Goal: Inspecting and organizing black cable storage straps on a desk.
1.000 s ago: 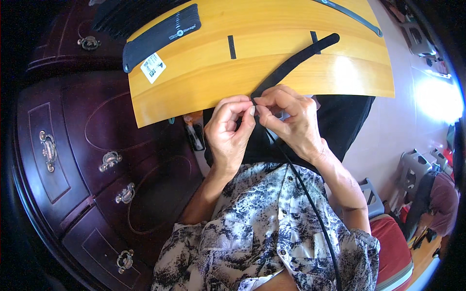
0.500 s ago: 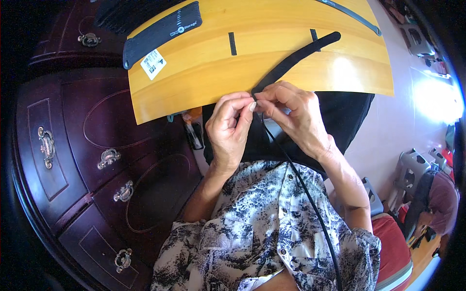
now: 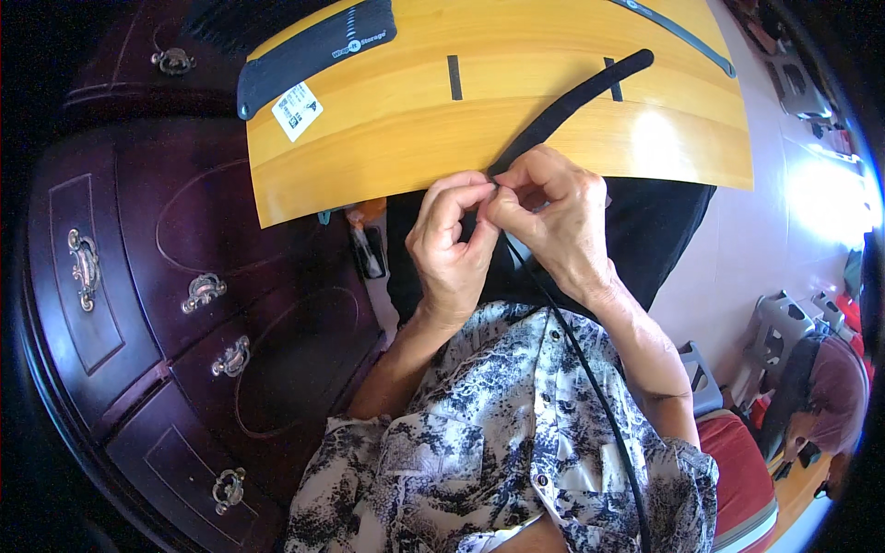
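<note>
A black fabric strap (image 3: 576, 103) with a rounded far end slants across the near right part of the yellow wood-grain board (image 3: 369, 129). Its near end comes down over the board's front edge into my fingers. My left hand (image 3: 452, 241) pinches that end from the left, thumb and fingertips bent together. From the other side my right hand (image 3: 558, 221) pinches the same spot, its thumb and forefinger meeting the left fingertips. What exactly lies between the fingertips is hidden. A thin black cord (image 3: 585, 364) runs from below my hands down over the patterned shirt (image 3: 433, 452).
On the board lie a wide dark strap (image 3: 295, 76), a white label (image 3: 297, 111), two short black strips (image 3: 454, 77) and a narrow dark strap (image 3: 687, 39). Black material (image 3: 240, 28) is piled at the far left. A dark wooden cabinet (image 3: 203, 212) stands close on the left.
Both hands shift slightly right in view, still at the strap's near end. The right thumb and fingers draw in, and the left thumb tip is now mostly covered. The strap stays in place.
</note>
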Tool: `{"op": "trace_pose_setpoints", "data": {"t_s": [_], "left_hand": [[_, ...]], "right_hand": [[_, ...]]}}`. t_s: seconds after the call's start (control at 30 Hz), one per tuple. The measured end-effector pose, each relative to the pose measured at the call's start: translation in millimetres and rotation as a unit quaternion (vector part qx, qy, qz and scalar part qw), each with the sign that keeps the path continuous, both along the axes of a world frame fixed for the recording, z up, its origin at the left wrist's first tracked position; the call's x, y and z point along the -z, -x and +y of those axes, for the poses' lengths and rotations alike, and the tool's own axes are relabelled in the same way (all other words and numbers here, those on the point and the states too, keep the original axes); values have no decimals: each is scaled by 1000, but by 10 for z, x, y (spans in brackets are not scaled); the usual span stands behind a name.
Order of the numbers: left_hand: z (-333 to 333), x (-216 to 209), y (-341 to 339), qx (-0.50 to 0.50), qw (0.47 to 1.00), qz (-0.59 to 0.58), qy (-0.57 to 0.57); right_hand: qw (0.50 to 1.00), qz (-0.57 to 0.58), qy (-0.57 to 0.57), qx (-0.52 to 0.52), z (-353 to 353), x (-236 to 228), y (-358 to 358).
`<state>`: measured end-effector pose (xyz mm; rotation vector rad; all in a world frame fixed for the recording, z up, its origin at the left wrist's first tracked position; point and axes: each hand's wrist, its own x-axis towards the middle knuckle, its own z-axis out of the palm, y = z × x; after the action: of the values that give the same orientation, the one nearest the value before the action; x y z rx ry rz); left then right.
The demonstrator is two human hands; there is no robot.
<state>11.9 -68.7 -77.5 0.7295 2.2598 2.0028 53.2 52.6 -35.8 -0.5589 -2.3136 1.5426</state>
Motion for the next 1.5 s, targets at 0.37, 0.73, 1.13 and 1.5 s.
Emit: {"op": "trace_pose_setpoints", "data": {"t_s": [0.37, 0.73, 1.13, 1.5], "left_hand": [[-6, -21, -3, 12, 996, -61, -57], [31, -33, -17, 2, 995, -61, -75], [85, -72, -21, 1, 990, 127, 57], [9, -176, -8, 51, 984, -130, -110]], "right_hand": [[996, -7, 85, -40, 107, 13, -107], [1000, 4, -25, -10, -1, -108, -130], [992, -23, 123, 22, 16, 18, -130], [924, -19, 382, -14, 156, -39, -210]]}}
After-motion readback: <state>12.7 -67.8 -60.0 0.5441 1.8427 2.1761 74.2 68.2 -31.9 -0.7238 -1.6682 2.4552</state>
